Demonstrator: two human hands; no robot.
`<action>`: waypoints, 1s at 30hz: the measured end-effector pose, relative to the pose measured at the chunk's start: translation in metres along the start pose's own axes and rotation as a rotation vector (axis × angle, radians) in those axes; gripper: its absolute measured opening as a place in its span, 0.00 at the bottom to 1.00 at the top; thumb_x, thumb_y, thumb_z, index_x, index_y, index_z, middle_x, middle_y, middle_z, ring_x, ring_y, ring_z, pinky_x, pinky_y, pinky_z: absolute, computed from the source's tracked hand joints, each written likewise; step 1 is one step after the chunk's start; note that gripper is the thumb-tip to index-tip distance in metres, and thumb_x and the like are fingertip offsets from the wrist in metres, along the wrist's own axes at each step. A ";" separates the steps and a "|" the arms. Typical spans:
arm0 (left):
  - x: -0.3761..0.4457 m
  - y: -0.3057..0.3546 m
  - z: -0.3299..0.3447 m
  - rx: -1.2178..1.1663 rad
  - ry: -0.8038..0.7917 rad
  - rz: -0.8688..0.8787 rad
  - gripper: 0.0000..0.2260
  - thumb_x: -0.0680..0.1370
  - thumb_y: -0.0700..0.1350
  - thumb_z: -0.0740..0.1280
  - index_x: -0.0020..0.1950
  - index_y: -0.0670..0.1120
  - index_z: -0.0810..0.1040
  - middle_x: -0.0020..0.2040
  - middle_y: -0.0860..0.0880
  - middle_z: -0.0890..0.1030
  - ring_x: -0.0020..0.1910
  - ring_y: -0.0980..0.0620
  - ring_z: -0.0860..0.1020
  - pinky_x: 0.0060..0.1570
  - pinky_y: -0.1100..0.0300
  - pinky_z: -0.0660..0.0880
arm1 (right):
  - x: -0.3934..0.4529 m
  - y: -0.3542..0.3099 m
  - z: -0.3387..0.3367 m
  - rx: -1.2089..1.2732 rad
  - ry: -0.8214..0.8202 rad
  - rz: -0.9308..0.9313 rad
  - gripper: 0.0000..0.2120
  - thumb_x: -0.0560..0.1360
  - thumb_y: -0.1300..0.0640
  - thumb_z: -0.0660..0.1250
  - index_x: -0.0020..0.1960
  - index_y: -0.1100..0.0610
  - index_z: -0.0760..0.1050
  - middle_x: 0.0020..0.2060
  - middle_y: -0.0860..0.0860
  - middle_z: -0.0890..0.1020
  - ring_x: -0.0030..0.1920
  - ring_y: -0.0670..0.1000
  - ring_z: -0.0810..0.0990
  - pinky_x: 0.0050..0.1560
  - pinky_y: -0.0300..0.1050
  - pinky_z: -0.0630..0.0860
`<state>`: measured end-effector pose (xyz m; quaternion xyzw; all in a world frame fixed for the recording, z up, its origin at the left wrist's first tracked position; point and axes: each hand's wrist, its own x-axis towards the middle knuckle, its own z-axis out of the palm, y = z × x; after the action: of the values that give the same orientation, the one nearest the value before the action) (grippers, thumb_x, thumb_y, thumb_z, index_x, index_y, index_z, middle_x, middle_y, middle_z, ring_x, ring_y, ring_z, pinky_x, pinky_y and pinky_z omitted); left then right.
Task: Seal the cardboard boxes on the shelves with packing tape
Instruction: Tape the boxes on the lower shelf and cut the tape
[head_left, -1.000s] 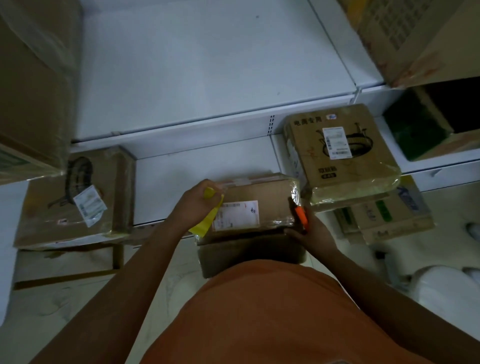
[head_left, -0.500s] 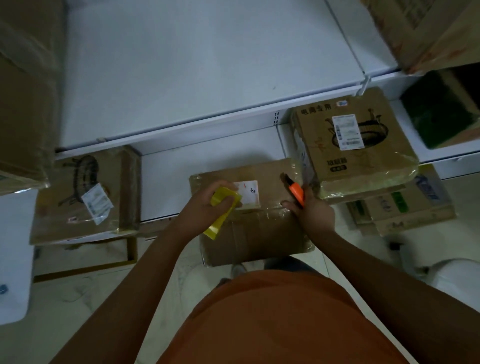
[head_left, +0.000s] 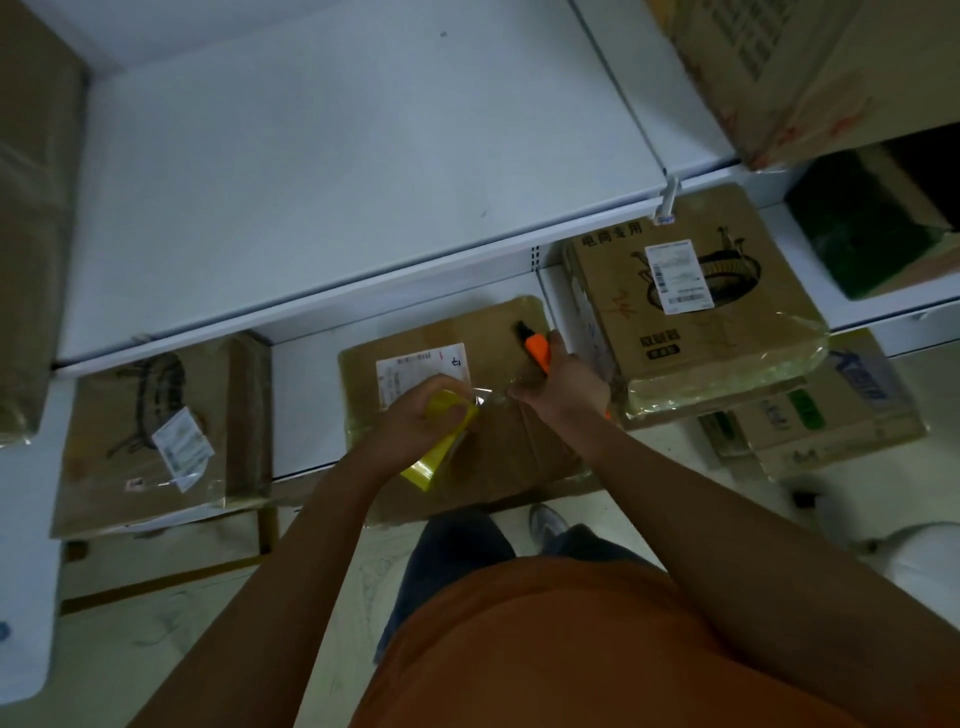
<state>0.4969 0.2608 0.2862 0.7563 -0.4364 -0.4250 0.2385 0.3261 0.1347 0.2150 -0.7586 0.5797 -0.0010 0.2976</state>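
Observation:
A brown cardboard box (head_left: 498, 332) with a white shipping label (head_left: 410, 366) lies on the lower white shelf, overhanging its front edge. My left hand (head_left: 415, 421) grips a yellow roll of packing tape (head_left: 441, 447) over the box's top. My right hand (head_left: 563, 384) holds an orange utility knife (head_left: 537, 345) and pinches the clear tape end (head_left: 491, 400) that stretches from the roll. Both hands sit over the middle of the box.
A taped box with a pan drawing (head_left: 691, 306) stands right of the middle box, with another box (head_left: 831, 415) under it. A wrapped box (head_left: 156, 431) lies at the left. The upper white shelf (head_left: 337, 171) juts out above. A large box (head_left: 779, 67) sits top right.
The box now lies flatter on the shelf with its label facing up. My hands have come together over its middle, and a short strip of clear tape is drawn between the roll and my right fingers.

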 end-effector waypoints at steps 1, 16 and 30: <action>0.003 0.003 -0.002 -0.008 -0.014 0.016 0.05 0.82 0.50 0.65 0.53 0.61 0.77 0.56 0.59 0.77 0.56 0.56 0.76 0.50 0.59 0.76 | 0.005 -0.004 -0.002 0.027 -0.004 0.004 0.47 0.68 0.36 0.73 0.78 0.50 0.54 0.58 0.54 0.78 0.57 0.57 0.79 0.45 0.46 0.70; 0.049 0.021 -0.023 0.051 -0.287 -0.004 0.03 0.79 0.54 0.68 0.51 0.59 0.77 0.50 0.57 0.82 0.48 0.62 0.80 0.56 0.61 0.76 | -0.033 -0.041 -0.015 0.680 -0.117 0.099 0.09 0.71 0.49 0.76 0.39 0.52 0.79 0.36 0.49 0.81 0.39 0.48 0.80 0.46 0.45 0.77; 0.057 0.031 -0.025 0.219 -0.268 0.055 0.08 0.80 0.52 0.68 0.58 0.55 0.78 0.49 0.58 0.81 0.50 0.60 0.79 0.44 0.72 0.70 | -0.027 -0.047 -0.018 0.927 -0.112 0.210 0.10 0.73 0.51 0.74 0.38 0.55 0.78 0.22 0.47 0.75 0.23 0.44 0.73 0.29 0.38 0.69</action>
<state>0.5189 0.1954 0.2969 0.7022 -0.5286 -0.4651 0.1061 0.3520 0.1573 0.2606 -0.4822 0.5748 -0.1885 0.6337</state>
